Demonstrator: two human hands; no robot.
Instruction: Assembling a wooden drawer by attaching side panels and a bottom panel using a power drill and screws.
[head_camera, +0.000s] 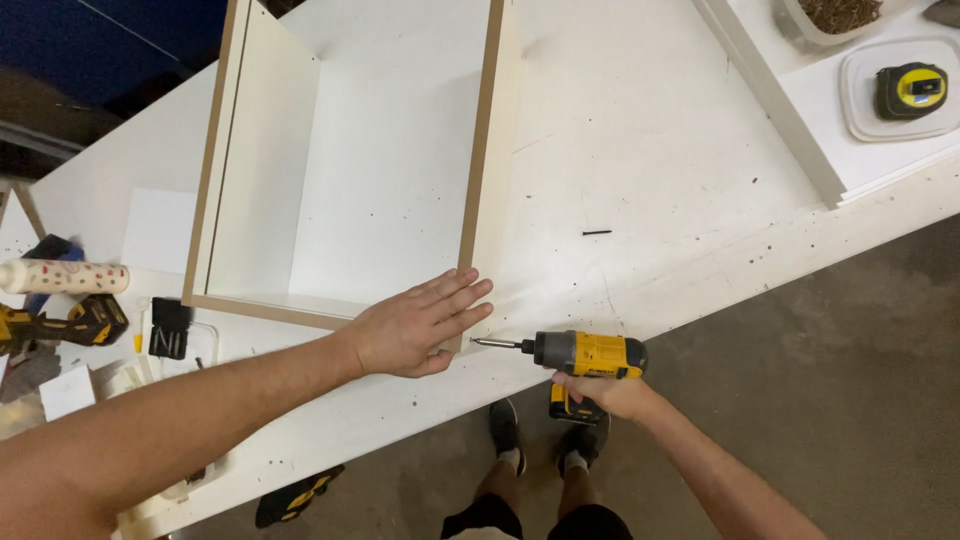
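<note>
A white open box frame (300, 180) with brown raw edges lies on the white workbench (660, 150). My left hand (420, 325) presses flat on the near right corner of the frame, fingers spread. My right hand (610, 393) grips a yellow and black cordless driver (585, 355) held level, its bit tip with a screw touching the frame's corner just right of my left fingers.
A loose black screw (596, 233) lies on the bench right of the frame. A yellow tape measure (912, 90) sits on a white lid at the far right beside a tub of screws (838, 15). Another yellow tool (60, 325), a paint roller (62, 277) and small boxes lie at left.
</note>
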